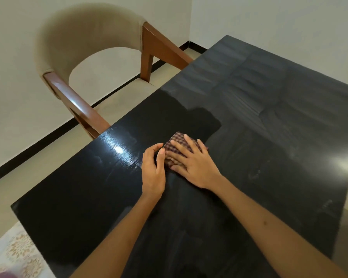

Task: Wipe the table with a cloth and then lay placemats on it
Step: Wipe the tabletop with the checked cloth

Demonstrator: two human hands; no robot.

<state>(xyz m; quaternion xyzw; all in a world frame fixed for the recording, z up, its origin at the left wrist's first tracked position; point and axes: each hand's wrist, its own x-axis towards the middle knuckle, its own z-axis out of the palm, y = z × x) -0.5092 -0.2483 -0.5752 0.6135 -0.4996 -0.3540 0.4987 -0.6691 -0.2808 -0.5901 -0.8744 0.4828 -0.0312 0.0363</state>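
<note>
A folded dark red checked cloth (176, 141) lies on the glossy black table (259, 121), near its middle. My right hand (191, 163) lies flat on top of the cloth, fingers spread, pressing it to the surface. My left hand (153, 167) rests just left of the cloth, fingers curled, its fingertips touching the cloth's left edge. Streaky wipe marks show on the far part of the table. No placemats are in view.
A beige upholstered chair with brown wooden arms (84, 49) stands at the table's left side. White walls with a black skirting enclose the corner behind. A floral patterned fabric (18, 251) shows at the bottom left, below the table's near corner.
</note>
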